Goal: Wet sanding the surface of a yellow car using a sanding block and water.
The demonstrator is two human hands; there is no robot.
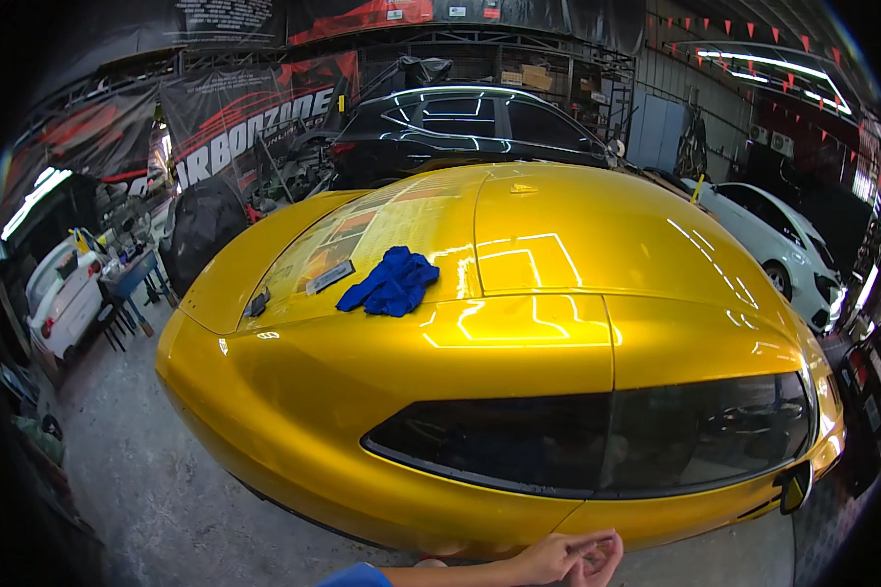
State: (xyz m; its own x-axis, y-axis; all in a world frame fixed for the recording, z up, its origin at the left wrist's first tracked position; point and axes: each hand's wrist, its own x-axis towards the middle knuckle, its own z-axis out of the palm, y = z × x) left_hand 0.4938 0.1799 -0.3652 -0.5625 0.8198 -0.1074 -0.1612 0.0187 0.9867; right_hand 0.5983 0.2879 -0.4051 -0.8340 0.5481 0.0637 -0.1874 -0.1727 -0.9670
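At the lower edge, my left hand (pixel 548 561) reaches in from a blue sleeve (pixel 357 575), its index finger stretched toward the other hand and its remaining fingers bent. My right hand (pixel 601 562) meets it with curled fingers. The fingertips are together; anything between them is too small to make out. Both hands are beside the lower side of a glossy golden-yellow car (pixel 519 367), below its dark side windows (pixel 499 440). On top of the car lies a crumpled blue cloth (pixel 394 282). A flat, pale rectangular piece (pixel 330 277) and a small dark grey item (pixel 257 304) lie near it.
Behind stands a black car (pixel 460 122); a white car (pixel 768 230) is at the right. Another white vehicle (pixel 64 298) and a cluttered blue table (pixel 132 274) are at the left. The yellow car's side mirror (pixel 796 487) sticks out over the concrete floor (pixel 157 470).
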